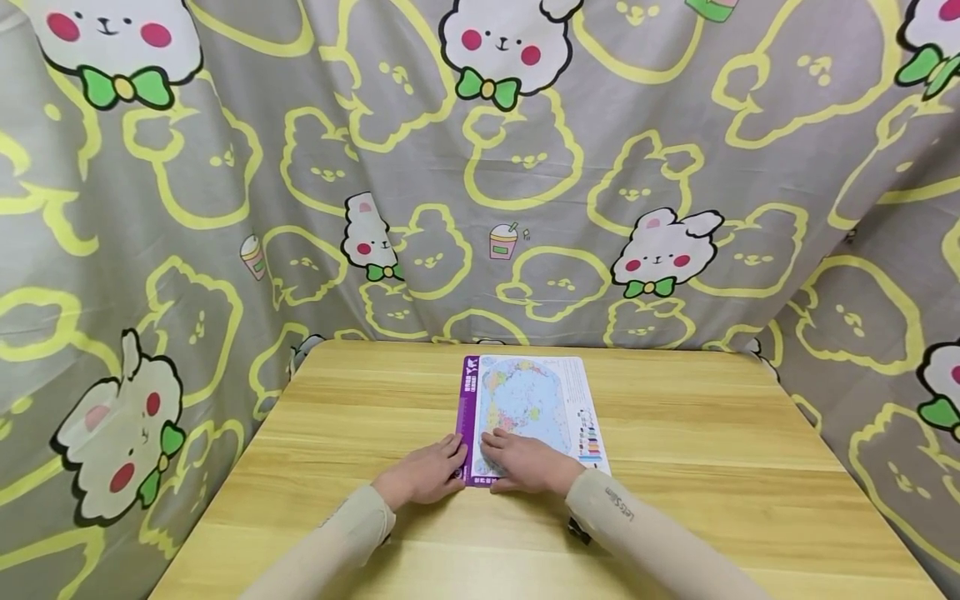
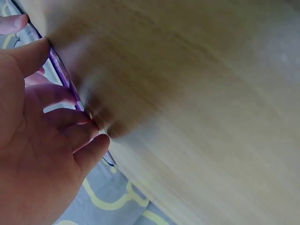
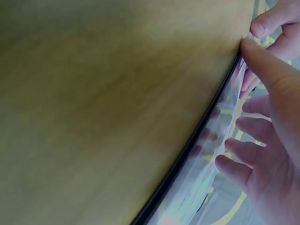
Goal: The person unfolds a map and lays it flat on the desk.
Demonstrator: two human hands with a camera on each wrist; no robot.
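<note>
A flat world map board [image 1: 536, 392] with a purple strip down its left side lies on the wooden table. Beside its lower left corner, my left hand [image 1: 429, 472] rests with the fingertips at the purple edge. The right hand [image 1: 528, 464] lies over the map's lower part, fingers extended and thumb at the near edge. Both hands are close together there. In the left wrist view, the left hand [image 2: 42, 126] has loosely bent fingers along the board's thin purple edge. From the right wrist, a dark rim and glossy surface of the board [image 3: 206, 145] show below the right hand's [image 3: 281, 136] spread fingers.
The light wooden table [image 1: 697, 467] extends on both sides of the board. A grey curtain [image 1: 420, 167] with cartoon rabbits and yellow outlines hangs behind the table and at both sides. Something small and black [image 1: 578, 531] shows under the right sleeve.
</note>
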